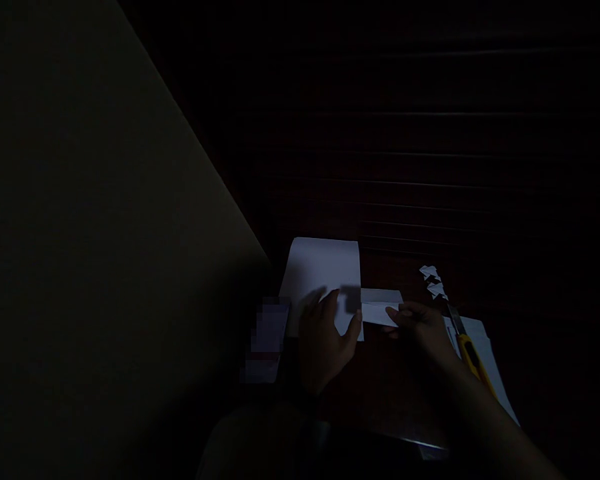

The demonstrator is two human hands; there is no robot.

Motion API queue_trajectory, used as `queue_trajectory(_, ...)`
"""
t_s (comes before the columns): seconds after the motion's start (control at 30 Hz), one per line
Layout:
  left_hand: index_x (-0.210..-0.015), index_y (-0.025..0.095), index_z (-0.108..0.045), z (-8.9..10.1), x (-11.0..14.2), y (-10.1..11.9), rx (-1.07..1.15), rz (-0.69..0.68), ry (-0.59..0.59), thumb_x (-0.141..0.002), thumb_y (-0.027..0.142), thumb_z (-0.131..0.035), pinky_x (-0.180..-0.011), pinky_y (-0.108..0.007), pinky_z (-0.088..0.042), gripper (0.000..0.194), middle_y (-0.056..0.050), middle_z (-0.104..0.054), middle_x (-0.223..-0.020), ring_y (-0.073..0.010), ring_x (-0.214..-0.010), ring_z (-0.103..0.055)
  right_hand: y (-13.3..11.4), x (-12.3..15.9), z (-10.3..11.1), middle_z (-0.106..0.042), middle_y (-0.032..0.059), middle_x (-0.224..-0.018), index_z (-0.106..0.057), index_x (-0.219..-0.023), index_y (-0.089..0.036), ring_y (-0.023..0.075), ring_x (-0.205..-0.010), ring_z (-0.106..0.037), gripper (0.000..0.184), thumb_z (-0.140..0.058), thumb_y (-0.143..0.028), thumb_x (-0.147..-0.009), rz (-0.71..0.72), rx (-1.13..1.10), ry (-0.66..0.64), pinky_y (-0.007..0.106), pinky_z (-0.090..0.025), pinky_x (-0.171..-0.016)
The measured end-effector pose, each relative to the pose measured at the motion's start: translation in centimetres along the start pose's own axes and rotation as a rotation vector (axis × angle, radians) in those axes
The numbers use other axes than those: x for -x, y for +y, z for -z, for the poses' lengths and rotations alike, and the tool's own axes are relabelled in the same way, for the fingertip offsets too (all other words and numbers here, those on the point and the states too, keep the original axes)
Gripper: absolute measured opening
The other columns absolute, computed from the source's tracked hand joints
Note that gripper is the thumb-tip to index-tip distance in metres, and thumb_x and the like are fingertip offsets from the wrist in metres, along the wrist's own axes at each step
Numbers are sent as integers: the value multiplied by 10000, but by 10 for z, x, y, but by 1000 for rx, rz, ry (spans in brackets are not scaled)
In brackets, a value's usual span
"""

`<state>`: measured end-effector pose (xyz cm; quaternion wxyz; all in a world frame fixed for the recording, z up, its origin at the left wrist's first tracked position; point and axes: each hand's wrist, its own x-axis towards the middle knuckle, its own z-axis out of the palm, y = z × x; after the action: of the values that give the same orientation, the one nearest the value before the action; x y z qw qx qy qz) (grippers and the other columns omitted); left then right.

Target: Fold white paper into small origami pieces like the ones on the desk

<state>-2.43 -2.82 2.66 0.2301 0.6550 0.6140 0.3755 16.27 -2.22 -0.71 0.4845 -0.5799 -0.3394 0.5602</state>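
Note:
A large white sheet of paper (325, 263) lies on the dark table. Over its lower right part is my left hand (326, 340), fingers apart, with the thumb by the sheet's right edge. My right hand (423, 327) pinches the right end of a smaller folded piece of paper (379, 308), thumb on top. A crease runs across this piece, and its left end meets the large sheet's right edge. Whether it goes under the sheet I cannot tell. The scene is very dim.
Right of my right hand, a yellow utility knife (473, 360) lies on a stack of white paper (497, 373). Small folded paper shapes (433, 281) are behind it. A blurred-out flat object (267, 340) lies at left, beside a pale wall (105, 233). Dark slats rise behind.

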Motion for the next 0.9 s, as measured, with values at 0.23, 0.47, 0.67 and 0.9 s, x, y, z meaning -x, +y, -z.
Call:
queue_trajectory(0.23,-1344,163,-366,24,18,-16,-662,83,135,-842,409,-436,-978,-653,-84,564,-157,-293,-1424,-439,-1257,-253,-5,0,-6,-692,51,-635,-642,-812,-163,212,-530,-666,298,-745,-380,-635,18,7,26,262,-527,-428)
queue_trajectory(0.47,-1348,164,-363,26,22,-21,-726,90,94,-851,421,-404,-970,-637,-130,561,-169,-301,-1417,-424,-1187,-369,-7,2,-9,-693,43,-620,-657,-814,-167,196,-513,-658,307,-732,-410,-641,7,32,12,250,-524,-423)
queue_trajectory(0.67,-1345,195,-364,31,18,-17,-668,111,116,-852,397,-417,-960,-657,-123,535,-159,-303,-1418,-420,-1182,-385,-9,3,-9,-691,52,-655,-659,-819,-151,198,-553,-670,316,-739,-397,-638,5,33,-34,236,-525,-440)
queue_trajectory(0.9,-1224,212,-511,26,12,2,-29,78,35,-820,367,-512,-998,-475,-305,433,-114,-477,-1308,-309,-1204,-417,-10,6,-10,-696,60,-662,-663,-817,-148,201,-565,-666,341,-732,-427,-634,33,53,-77,253,-524,-468)
